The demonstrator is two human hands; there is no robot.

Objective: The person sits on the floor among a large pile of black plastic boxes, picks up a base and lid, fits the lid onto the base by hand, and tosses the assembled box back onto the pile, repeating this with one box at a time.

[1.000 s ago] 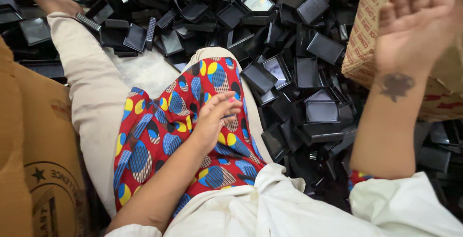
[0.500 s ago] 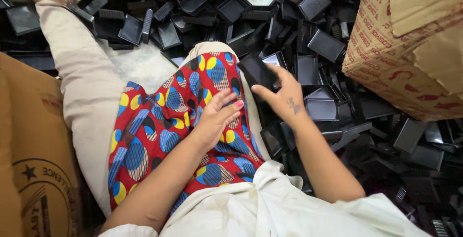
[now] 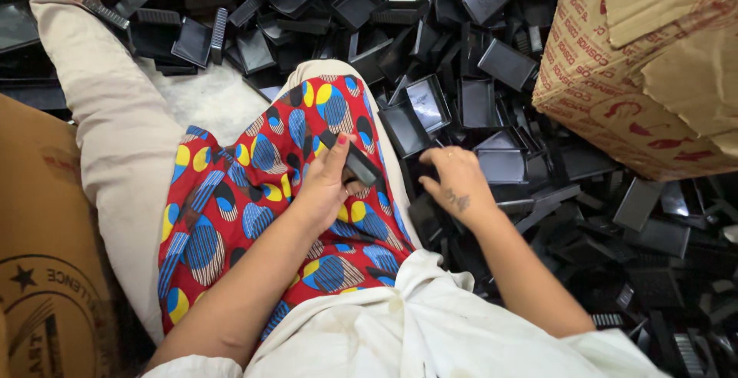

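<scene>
I sit on the floor with a red patterned cloth (image 3: 254,201) over my lap. My left hand (image 3: 327,186) rests on that cloth and holds a small black plastic piece (image 3: 352,159) between thumb and fingers. My right hand (image 3: 453,182) reaches down into the heap of black plastic trays (image 3: 453,93) beside my right leg; its fingers are curled among the pieces, and I cannot tell whether they grip one.
A large brown cardboard box (image 3: 653,70) stands at the upper right on the heap. Another cardboard box (image 3: 46,255) is at my left. My beige trouser leg (image 3: 115,139) stretches toward the far left, with a patch of pale floor (image 3: 207,97) beside it.
My right hand came down from the cardboard box at the upper right into the black pieces near my knee. My left hand now holds a black piece on my lap.
</scene>
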